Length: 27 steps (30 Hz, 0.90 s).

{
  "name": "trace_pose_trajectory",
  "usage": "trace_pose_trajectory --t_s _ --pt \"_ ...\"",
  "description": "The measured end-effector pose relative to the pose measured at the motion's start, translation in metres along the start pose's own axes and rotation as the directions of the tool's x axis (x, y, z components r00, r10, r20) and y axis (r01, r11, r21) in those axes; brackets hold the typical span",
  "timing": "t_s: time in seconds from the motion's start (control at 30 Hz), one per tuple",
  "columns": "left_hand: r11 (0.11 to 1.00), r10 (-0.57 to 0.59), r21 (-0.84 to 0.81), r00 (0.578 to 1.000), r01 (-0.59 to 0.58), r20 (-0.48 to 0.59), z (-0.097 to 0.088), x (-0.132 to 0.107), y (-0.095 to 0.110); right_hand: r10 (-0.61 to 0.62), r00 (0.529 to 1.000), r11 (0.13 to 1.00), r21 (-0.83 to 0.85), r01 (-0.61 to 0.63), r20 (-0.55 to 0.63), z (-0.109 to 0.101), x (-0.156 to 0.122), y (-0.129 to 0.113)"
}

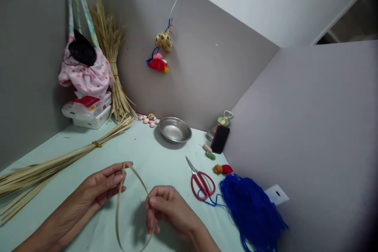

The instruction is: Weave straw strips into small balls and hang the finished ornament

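Observation:
A thin tan straw strip (117, 214) runs in a loop between my two hands, above the pale green tabletop (103, 204). My left hand (99, 189) pinches it between thumb and fingers, close to where the strip bends over at the top. On the other side my right hand (168, 208) closes thumb and curled fingers on the strip. The lower part of the loop runs out of the bottom of the view. Left of my hands lies a tied bundle of straw strips (67, 155). Red-handled scissors (201, 181) lie beyond my right hand, open a little.
Blue yarn (251, 208) is heaped at the right. Behind stand a steel bowl (175, 130), small pale balls (146, 119), thread spools (209, 152), a phone (220, 139) and a glass jar (213, 130). Tissue packs (88, 108) and an upright straw bundle (113, 59) fill the left corner.

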<state>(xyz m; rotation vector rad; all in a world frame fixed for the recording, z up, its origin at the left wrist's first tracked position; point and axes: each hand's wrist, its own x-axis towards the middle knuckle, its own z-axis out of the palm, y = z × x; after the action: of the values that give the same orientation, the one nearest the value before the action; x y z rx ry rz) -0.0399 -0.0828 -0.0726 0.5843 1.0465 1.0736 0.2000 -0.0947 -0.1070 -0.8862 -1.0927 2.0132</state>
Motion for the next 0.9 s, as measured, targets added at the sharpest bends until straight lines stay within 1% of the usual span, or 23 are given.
trace_pose_trajectory --t_s 0.2,0.43,0.57,0.67,0.77,0.83,0.9 --pt "0.997 0.05 0.052 0.992 -0.056 0.113 -0.006 0.003 -0.006 0.043 0.995 0.999 -0.025 -0.041 0.095 0.002 0.001 0.002" --pt "0.986 0.075 0.139 0.985 -0.097 0.154 -0.01 0.004 -0.007 0.06 0.99 0.997 -0.057 -0.053 0.129 0.001 0.0 0.004" --pt "0.983 0.085 0.151 0.985 -0.108 0.149 -0.009 0.006 -0.009 0.089 0.987 0.992 -0.105 -0.076 0.131 0.005 -0.003 0.005" --pt "0.973 0.108 0.186 0.983 -0.135 0.148 -0.008 0.008 -0.011 0.031 0.996 0.996 -0.086 -0.024 0.081 0.009 -0.003 0.005" --pt "0.966 0.126 0.209 0.983 -0.152 0.129 -0.008 0.009 -0.012 -0.036 0.997 0.999 -0.008 0.035 -0.064 0.01 -0.002 0.0" --pt "0.979 0.122 0.152 0.989 -0.134 0.083 -0.009 0.009 -0.012 -0.057 0.986 0.997 0.044 0.065 -0.159 0.007 -0.002 -0.004" --pt "0.993 0.11 0.035 0.994 -0.11 0.01 -0.009 0.009 -0.011 -0.063 0.979 0.996 0.056 0.075 -0.193 0.005 -0.002 -0.006"
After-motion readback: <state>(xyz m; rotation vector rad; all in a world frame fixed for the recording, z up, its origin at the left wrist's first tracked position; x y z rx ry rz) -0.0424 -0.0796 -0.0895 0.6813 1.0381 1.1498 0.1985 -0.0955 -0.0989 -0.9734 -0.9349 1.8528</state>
